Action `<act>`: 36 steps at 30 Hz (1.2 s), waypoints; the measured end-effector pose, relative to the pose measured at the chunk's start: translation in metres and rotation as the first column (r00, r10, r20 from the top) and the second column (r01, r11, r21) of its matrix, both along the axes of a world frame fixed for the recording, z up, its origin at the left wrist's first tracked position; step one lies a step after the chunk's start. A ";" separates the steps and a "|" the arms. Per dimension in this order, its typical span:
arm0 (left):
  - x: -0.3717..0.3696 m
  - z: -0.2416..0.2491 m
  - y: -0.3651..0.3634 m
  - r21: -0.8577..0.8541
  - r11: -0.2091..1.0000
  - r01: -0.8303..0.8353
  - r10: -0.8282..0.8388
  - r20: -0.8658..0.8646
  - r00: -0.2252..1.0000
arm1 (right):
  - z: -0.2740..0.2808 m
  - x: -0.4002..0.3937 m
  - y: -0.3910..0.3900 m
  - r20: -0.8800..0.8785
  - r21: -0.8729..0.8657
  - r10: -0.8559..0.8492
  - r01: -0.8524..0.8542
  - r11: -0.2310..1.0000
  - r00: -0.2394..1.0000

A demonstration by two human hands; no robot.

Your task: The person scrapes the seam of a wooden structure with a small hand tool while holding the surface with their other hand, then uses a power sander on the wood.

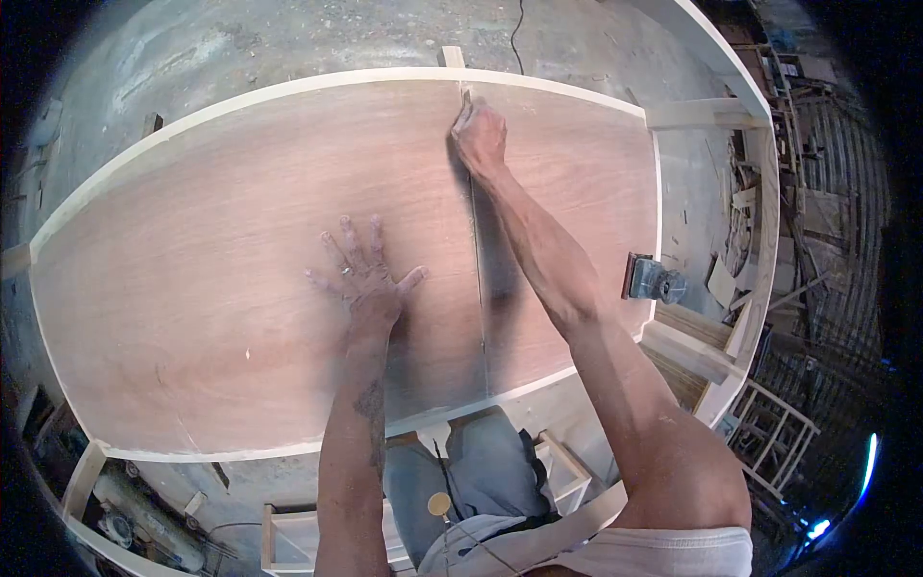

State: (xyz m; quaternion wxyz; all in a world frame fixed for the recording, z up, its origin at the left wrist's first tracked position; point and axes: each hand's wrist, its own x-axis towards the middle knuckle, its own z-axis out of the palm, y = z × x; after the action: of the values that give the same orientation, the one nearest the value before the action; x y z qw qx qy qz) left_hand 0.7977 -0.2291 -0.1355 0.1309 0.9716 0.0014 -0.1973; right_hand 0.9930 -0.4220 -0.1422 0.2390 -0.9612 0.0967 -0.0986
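1. The panel (221, 260) lies flat in front of the person, reddish-brown and dusty, with pale edging (288, 87) along its sides.
2. A thin dark seam (478, 279) crosses the panel from its near edge to its far edge, right of the middle.
3. The left hand (361, 272) is spread open, palm down on the panel, left of the seam. It wears a ring, and its fingers look dusty.
4. The right hand (480, 133) is curled closed at the far end of the seam, close to the panel's far edge. Whether it pinches something small, I cannot tell.
5. The sander (656, 279) sits at the panel's right edge, well apart from both hands.
6. A wooden frame (769, 192) curves past the panel's right side, and a short block (450, 57) juts out beyond its far edge.
7. Beyond the panel, a dark cable (520, 38) runs over the grey floor (231, 48).
8. The person's grey trousers (495, 462) show just below the panel's near edge, with a round pendant (439, 504) hanging before them.
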 end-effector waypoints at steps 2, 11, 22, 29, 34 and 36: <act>-0.002 -0.003 0.001 -0.029 1.000 -0.011 0.011 0.020 1.000 | 0.001 0.003 -0.003 -0.034 -0.025 -0.014 0.013 1.000 0.999; -0.005 -0.011 0.002 -0.045 0.999 0.001 0.004 0.114 0.993 | -0.016 0.009 -0.014 0.073 -0.061 0.044 -0.039 0.997 0.996; -0.004 -0.003 0.001 -0.011 1.000 0.011 -0.009 0.113 0.994 | 0.003 0.020 -0.001 -0.181 -0.106 -0.048 0.029 0.994 0.982; -0.006 -0.007 0.001 -0.052 0.999 -0.001 0.008 0.138 0.990 | -0.006 0.021 -0.008 -0.013 -0.149 0.105 -0.105 0.983 0.994; -0.002 -0.001 0.002 -0.024 1.000 -0.004 0.006 0.090 0.996 | -0.004 0.031 -0.005 -0.108 -0.081 0.068 -0.077 0.994 0.992; -0.008 -0.005 -0.001 -0.012 1.000 0.004 -0.003 0.132 0.991 | -0.006 0.026 -0.009 -0.109 -0.086 0.066 -0.076 0.993 0.992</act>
State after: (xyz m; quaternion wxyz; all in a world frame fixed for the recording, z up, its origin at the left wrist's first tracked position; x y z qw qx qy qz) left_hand 0.7895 -0.2300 -0.1408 0.1362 0.9817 -0.0101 -0.1329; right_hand 1.0189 -0.4314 -0.1485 0.1934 -0.9776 0.0705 -0.0430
